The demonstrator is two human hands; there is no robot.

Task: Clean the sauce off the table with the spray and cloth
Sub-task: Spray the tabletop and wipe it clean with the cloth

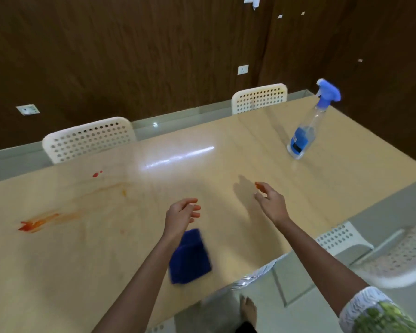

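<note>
A person is standing at a glossy, pale wood-grain table, both bare hands hovering above it. The left hand is hanging just beyond a folded, fuzzy dark blue cloth lying near the front edge, fingers loosely curled, holding nothing. The right hand is reaching forward, fingers relaxed and slightly spread, empty. A clear plastic spray bottle with blue liquid and a blue trigger is standing far right, well apart. Red-orange sauce smears are streaking the left side.
</note>
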